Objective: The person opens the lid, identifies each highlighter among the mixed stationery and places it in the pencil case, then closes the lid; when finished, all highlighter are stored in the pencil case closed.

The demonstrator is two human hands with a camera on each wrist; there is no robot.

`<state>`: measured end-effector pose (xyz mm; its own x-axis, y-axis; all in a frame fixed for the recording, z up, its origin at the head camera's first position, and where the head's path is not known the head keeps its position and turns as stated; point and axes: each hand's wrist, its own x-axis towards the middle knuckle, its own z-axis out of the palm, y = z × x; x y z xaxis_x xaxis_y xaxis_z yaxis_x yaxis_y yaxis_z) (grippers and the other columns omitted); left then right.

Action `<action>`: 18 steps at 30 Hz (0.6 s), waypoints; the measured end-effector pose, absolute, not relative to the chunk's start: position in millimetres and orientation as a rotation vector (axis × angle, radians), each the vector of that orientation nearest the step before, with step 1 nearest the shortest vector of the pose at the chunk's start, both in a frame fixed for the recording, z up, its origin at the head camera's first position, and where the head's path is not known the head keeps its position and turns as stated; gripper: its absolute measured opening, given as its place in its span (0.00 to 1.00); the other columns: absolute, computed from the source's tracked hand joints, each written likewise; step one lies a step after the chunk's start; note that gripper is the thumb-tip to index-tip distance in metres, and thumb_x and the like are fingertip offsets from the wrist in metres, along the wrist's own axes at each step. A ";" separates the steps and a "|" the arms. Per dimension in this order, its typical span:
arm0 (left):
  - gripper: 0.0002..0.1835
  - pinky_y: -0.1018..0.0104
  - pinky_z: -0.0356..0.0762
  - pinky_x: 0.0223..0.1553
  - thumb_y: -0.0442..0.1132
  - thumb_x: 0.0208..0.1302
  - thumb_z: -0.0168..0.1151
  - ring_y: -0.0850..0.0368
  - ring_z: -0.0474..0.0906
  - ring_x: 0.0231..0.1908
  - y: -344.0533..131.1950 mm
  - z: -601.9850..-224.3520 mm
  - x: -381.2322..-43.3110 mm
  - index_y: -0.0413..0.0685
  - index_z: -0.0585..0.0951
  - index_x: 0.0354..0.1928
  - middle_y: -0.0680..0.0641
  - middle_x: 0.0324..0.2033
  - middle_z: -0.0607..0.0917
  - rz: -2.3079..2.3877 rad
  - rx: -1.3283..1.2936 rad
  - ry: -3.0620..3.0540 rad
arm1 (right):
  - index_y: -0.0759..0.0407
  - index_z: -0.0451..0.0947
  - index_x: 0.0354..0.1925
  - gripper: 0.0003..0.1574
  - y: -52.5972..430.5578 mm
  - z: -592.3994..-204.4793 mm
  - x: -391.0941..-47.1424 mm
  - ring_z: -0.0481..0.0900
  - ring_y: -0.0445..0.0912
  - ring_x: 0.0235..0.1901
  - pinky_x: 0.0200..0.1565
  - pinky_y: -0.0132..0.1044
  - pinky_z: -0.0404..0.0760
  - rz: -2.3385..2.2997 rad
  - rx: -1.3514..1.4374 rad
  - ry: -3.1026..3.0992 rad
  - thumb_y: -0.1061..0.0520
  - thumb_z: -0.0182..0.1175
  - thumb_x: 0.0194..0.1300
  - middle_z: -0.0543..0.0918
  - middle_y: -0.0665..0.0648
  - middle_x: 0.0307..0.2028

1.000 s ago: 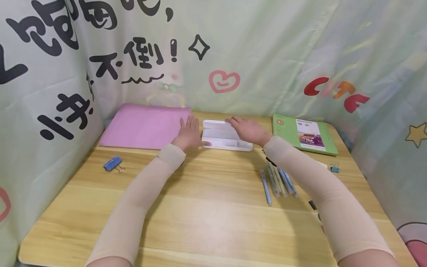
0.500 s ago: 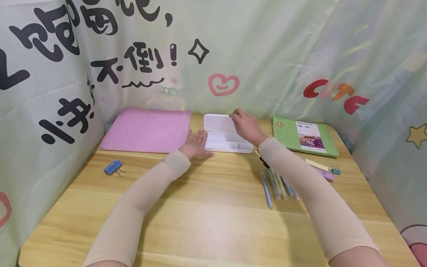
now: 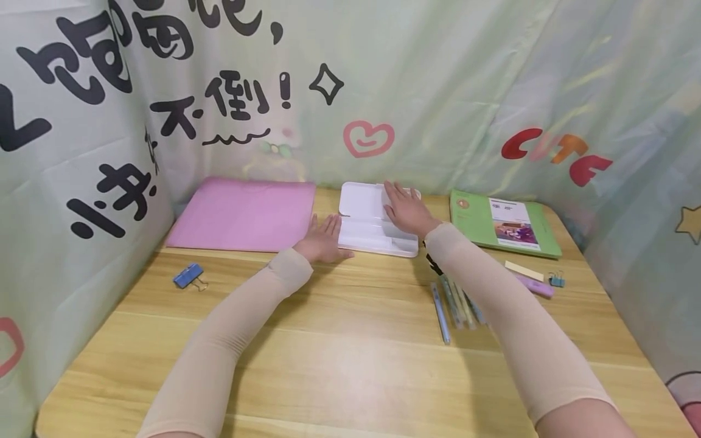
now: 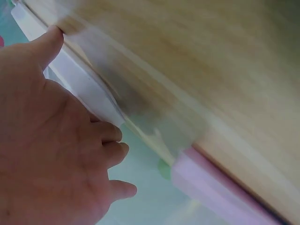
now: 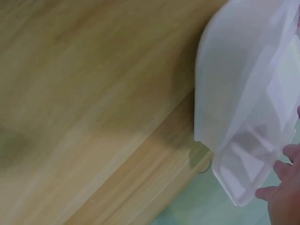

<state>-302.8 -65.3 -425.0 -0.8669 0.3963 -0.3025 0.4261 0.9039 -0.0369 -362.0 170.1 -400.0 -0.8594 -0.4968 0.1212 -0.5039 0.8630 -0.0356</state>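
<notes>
A white hinged pencil case (image 3: 378, 250) lies at the back middle of the table, its lid (image 3: 358, 198) folded back toward the curtain. The inside shows compartments. My left hand (image 3: 323, 240) is at its left end, fingers extended and thumb along the near edge. In the left wrist view, that hand (image 4: 56, 136) overlaps the case's side (image 4: 86, 84). Fingers straight, my right hand (image 3: 409, 212) lies over the right part of the lid. The right wrist view shows the case (image 5: 229, 79) large, with the right hand's fingertips (image 5: 267, 192) at the lid's edge.
A pink folder (image 3: 246, 213) lies left of the case, a green book (image 3: 476, 219) right. Several pens (image 3: 461, 307) and a separate blue pen (image 3: 441, 313) lie under the right arm. A blue binder clip (image 3: 188, 275) is left; a teal clip (image 3: 557, 279) is far right.
The lid has tipped back flatter, and the case has turned slightly. My right hand's curled fingers have straightened over the lid. My left hand has moved nearer, to the case's front left corner.
</notes>
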 end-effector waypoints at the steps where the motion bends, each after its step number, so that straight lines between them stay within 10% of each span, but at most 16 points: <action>1: 0.53 0.46 0.17 0.55 0.74 0.50 0.28 0.51 0.27 0.63 -64.6 -424.8 -302.7 0.38 0.32 0.64 0.42 0.64 0.32 -0.150 0.617 2.782 | 0.62 0.34 0.66 0.37 170.7 -400.7 -362.3 0.40 0.52 0.64 0.59 0.53 0.40 0.116 0.797 -2.939 0.48 0.34 0.68 0.43 0.59 0.65; 18: 0.55 0.52 0.29 0.60 0.75 0.48 0.29 0.48 0.34 0.63 -54.6 -418.5 -297.2 0.35 0.41 0.64 0.39 0.65 0.41 -0.118 0.533 2.837 | 0.60 0.49 0.64 0.37 186.5 -371.8 -317.8 0.50 0.55 0.61 0.58 0.57 0.40 0.091 0.780 -2.786 0.50 0.48 0.62 0.54 0.62 0.62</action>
<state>-297.2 -54.6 -418.5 -0.9013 0.3463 -0.2601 0.3667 0.9298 -0.0327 -317.8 186.5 -371.8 -0.8268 -0.5029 0.2519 -0.5183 0.8552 0.0062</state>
